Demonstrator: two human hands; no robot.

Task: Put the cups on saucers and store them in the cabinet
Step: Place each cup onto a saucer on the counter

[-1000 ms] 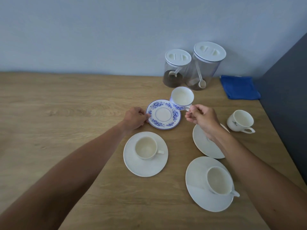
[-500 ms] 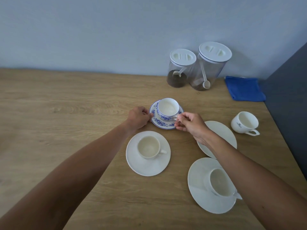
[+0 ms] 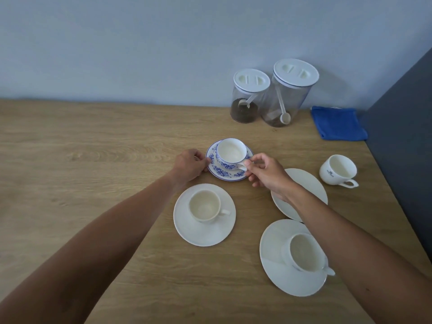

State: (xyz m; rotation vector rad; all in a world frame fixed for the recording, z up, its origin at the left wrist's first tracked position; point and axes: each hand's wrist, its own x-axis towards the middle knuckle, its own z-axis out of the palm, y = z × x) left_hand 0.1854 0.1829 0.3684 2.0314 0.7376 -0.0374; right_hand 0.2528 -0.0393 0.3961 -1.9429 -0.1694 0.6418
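Note:
A blue-patterned cup [image 3: 231, 153] stands on the blue-patterned saucer [image 3: 221, 172] in the middle of the table. My right hand [image 3: 266, 172] pinches the cup's handle. My left hand [image 3: 189, 165] grips the saucer's left rim. Nearer me, a white cup [image 3: 205, 206] sits on a white saucer [image 3: 203, 232], and another white cup [image 3: 305, 252] sits on a large white saucer [image 3: 278, 272]. An empty white saucer [image 3: 308, 185] lies under my right wrist. A loose white cup [image 3: 339, 170] stands on the table at the right.
Two clear lidded jars [image 3: 248, 99] [image 3: 289, 92] with scoops stand against the back wall. A folded blue cloth [image 3: 337, 123] lies at the back right. A dark grey panel [image 3: 406, 127] borders the wooden table [image 3: 93, 148] on the right.
My right hand carried the blue-patterned cup from the air down onto the blue-patterned saucer, still pinching its handle. My left hand stayed at the saucer's rim.

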